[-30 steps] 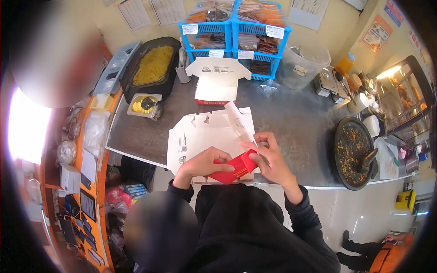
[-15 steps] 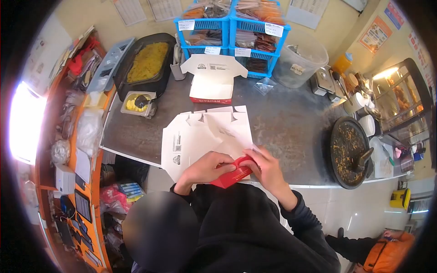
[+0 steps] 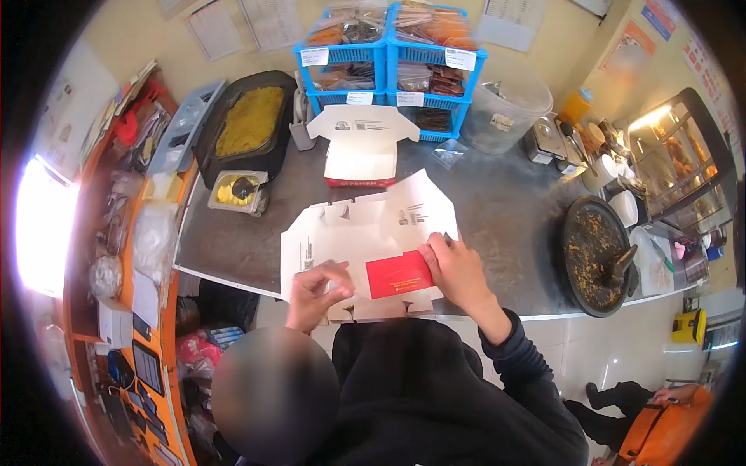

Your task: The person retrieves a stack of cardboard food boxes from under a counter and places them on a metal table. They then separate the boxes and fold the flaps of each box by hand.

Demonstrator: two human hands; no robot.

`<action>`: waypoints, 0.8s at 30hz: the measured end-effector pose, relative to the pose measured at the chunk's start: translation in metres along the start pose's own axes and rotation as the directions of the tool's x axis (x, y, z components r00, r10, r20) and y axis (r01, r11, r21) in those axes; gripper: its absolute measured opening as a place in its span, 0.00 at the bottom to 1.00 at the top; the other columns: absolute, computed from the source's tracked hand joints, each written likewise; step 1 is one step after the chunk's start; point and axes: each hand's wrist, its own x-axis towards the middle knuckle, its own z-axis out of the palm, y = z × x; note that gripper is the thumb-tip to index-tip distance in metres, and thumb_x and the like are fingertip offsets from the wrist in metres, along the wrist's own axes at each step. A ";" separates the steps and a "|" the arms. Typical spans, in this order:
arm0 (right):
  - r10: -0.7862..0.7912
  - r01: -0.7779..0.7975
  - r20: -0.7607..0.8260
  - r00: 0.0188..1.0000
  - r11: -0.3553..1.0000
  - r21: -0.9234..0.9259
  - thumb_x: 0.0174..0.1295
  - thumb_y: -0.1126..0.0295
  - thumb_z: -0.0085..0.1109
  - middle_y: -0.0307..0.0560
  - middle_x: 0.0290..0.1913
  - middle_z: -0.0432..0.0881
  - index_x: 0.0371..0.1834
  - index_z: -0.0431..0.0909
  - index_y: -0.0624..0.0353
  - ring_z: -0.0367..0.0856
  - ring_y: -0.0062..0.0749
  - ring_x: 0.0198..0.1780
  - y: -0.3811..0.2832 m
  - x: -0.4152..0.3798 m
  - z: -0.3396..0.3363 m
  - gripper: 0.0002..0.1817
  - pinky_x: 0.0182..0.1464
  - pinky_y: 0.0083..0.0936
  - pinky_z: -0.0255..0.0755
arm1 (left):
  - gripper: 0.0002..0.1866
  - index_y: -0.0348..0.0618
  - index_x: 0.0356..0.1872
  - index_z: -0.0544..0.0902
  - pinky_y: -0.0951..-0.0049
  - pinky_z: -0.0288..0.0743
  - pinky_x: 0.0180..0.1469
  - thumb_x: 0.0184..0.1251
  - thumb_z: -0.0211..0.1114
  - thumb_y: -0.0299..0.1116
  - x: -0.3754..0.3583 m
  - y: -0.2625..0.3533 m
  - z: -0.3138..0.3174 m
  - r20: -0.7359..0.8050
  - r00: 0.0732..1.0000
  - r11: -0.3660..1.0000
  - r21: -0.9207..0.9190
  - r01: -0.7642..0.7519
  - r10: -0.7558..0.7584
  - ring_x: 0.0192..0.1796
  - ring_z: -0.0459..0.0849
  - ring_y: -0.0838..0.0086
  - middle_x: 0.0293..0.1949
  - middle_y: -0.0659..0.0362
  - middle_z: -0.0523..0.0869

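In front of me a folding food carton (image 3: 334,233), white inside with red outer faces, lies partly unfolded on the counter. Its red panel (image 3: 396,277) with small yellow print faces up near the counter's front edge. My right hand (image 3: 458,270) pinches the carton at the right end of that panel, thumb and fingers closed. Off the panel's left end, my left hand (image 3: 317,293) hovers over the white cardboard, fingers curled but apart from the thumb, with nothing seen in them. Farther back stands a folded carton (image 3: 360,161) with its lid raised.
Blue baskets (image 3: 423,99) of packets stand at the back, beside a clear tub (image 3: 509,109). To the left are a black tray of yellow food (image 3: 252,120) and a small plastic container (image 3: 237,193). A stone mortar (image 3: 594,256) sits right. Another person (image 3: 660,419) is at lower right.
My left hand has come off the red part and moved left. The red panel, earlier folded up between both hands, now lies flatter, and a white flap has swung out to the right.
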 end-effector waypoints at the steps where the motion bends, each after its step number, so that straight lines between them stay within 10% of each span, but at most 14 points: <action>1: 0.012 -0.013 0.020 1.000 0.999 0.051 0.70 0.62 0.55 0.58 0.36 0.77 0.38 0.71 0.57 0.79 0.59 0.32 -0.009 0.001 0.003 0.10 0.30 0.47 0.74 | 0.08 0.37 0.37 0.85 0.68 0.70 0.63 0.55 0.72 0.19 0.004 0.006 0.014 -0.028 1.000 0.989 0.149 -0.004 0.008 0.43 0.85 0.70 0.39 0.57 0.87; 11: 0.168 -0.202 0.128 0.977 0.919 0.339 0.71 0.65 0.55 0.64 0.35 0.78 0.41 0.66 0.58 0.79 0.63 0.36 -0.048 -0.001 -0.008 0.10 0.34 0.48 0.71 | 0.12 0.40 0.45 0.81 0.63 0.73 0.53 0.60 0.68 0.22 0.031 0.022 0.047 -0.078 0.969 0.661 0.743 -0.100 0.234 0.50 0.82 0.59 0.45 0.53 0.84; 24: 0.160 -0.059 -0.206 0.965 0.903 0.425 0.68 0.60 0.58 0.54 0.32 0.77 0.38 0.69 0.56 0.79 0.54 0.35 -0.049 -0.007 -0.012 0.12 0.34 0.43 0.70 | 0.14 0.36 0.53 0.78 0.60 0.70 0.46 0.73 0.57 0.33 0.056 0.027 0.048 0.176 0.980 0.791 0.586 -0.178 0.090 0.38 0.78 0.59 0.35 0.50 0.80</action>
